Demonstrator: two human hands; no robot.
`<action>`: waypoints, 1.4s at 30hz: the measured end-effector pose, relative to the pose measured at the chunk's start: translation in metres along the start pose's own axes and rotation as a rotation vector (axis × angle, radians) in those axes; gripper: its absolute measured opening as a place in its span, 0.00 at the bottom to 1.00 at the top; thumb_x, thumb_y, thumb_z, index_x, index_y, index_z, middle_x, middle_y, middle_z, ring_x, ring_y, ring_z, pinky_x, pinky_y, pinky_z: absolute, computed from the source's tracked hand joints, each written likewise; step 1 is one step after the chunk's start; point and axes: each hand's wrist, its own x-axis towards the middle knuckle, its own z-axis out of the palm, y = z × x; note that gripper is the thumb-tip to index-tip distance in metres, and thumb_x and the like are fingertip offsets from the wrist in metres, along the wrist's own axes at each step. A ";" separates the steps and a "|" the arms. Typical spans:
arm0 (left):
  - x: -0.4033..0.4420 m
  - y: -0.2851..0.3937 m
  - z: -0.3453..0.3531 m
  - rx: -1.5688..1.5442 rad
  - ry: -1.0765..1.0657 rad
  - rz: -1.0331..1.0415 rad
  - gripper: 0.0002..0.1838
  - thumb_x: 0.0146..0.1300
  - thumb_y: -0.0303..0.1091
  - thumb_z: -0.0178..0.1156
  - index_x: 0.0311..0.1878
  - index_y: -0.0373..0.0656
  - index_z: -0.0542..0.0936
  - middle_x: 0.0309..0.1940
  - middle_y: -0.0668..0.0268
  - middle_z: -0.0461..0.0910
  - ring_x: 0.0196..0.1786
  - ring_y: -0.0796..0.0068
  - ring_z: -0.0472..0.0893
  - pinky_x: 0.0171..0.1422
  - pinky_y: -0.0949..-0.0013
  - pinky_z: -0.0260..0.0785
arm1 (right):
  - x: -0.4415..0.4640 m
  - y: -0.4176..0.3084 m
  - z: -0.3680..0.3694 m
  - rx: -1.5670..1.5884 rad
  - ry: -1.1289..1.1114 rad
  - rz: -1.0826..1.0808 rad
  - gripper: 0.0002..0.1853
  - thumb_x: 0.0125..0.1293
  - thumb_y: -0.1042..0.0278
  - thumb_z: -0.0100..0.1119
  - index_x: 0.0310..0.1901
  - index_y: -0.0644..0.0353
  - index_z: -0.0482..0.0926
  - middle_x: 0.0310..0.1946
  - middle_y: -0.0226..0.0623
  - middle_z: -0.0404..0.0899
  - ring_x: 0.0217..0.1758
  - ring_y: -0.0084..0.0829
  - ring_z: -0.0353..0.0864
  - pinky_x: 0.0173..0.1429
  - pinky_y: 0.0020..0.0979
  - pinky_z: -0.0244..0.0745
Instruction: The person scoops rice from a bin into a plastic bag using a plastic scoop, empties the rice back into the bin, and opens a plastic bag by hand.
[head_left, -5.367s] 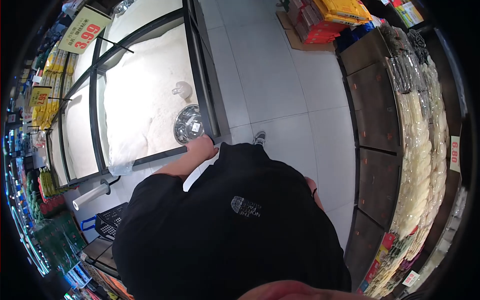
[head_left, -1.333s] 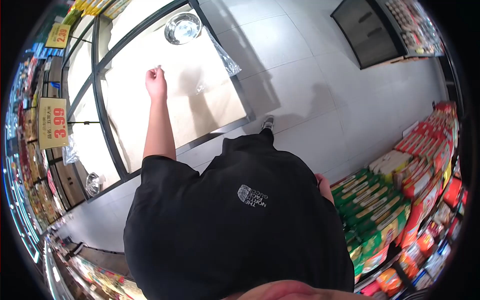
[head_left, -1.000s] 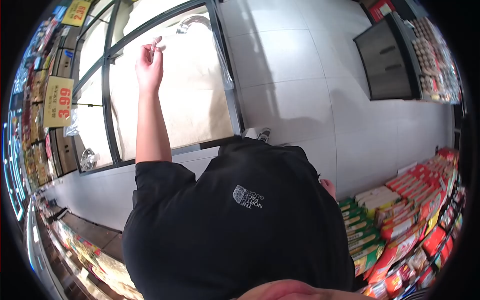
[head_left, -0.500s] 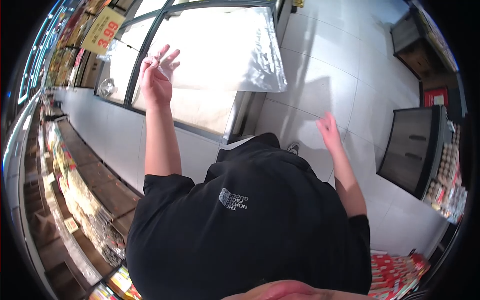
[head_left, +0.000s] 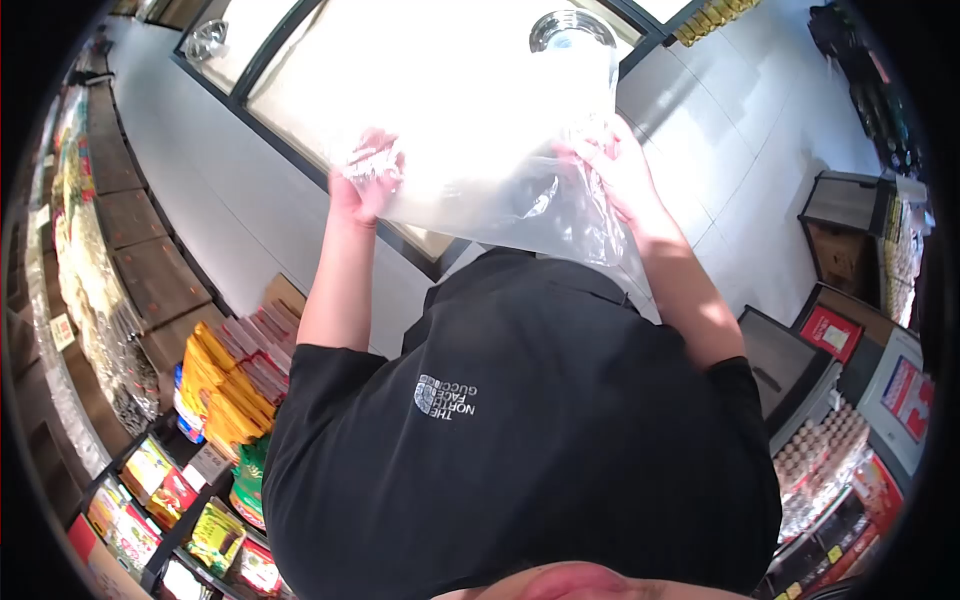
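A large clear plastic bag [head_left: 510,210] is stretched between my two hands in front of my body. My left hand [head_left: 368,180] grips its left side, with crumpled film over the fingers. On the other side, my right hand [head_left: 615,165] holds the bag's edge, its fingers partly behind the film. Under the bag are dark-framed bins [head_left: 285,50] with pale, overexposed contents that I cannot make out. A round metal bowl or scoop [head_left: 570,38] lies at the far end, partly seen through the bag.
Another shiny metal piece [head_left: 207,40] sits in the left bin. Shelves of packaged goods [head_left: 225,400] run along my left. Trays of eggs [head_left: 825,450] and a dark cabinet [head_left: 785,365] stand at right. Pale floor tiles [head_left: 715,130] lie beyond my right hand.
My right hand, free half a second ago, has come up and taken hold of the bag. The bag has come closer to my body, and the view has turned, showing more shelf goods.
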 end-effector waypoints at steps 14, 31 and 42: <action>0.044 0.003 0.123 -0.295 -0.169 -0.093 0.40 0.70 0.50 0.59 0.73 0.26 0.64 0.70 0.43 0.70 0.67 0.55 0.74 0.67 0.60 0.70 | 0.088 -0.066 0.029 -0.278 -0.077 -0.043 0.33 0.69 0.75 0.67 0.73 0.66 0.64 0.53 0.38 0.79 0.57 0.26 0.81 0.61 0.29 0.77; 0.066 0.029 0.179 -0.208 0.033 -0.004 0.48 0.73 0.67 0.39 0.76 0.26 0.61 0.75 0.40 0.63 0.76 0.49 0.67 0.73 0.60 0.62 | 0.190 -0.098 0.012 -0.171 -0.260 -0.013 0.33 0.67 0.76 0.67 0.71 0.72 0.65 0.37 0.32 0.83 0.41 0.19 0.82 0.44 0.22 0.73; 0.076 0.033 0.207 -0.746 0.005 0.018 0.47 0.75 0.66 0.37 0.76 0.27 0.60 0.80 0.37 0.50 0.81 0.40 0.55 0.78 0.51 0.60 | 0.204 -0.115 0.004 -0.875 -0.146 -0.792 0.30 0.61 0.76 0.72 0.65 0.64 0.72 0.51 0.41 0.80 0.59 0.35 0.79 0.62 0.39 0.78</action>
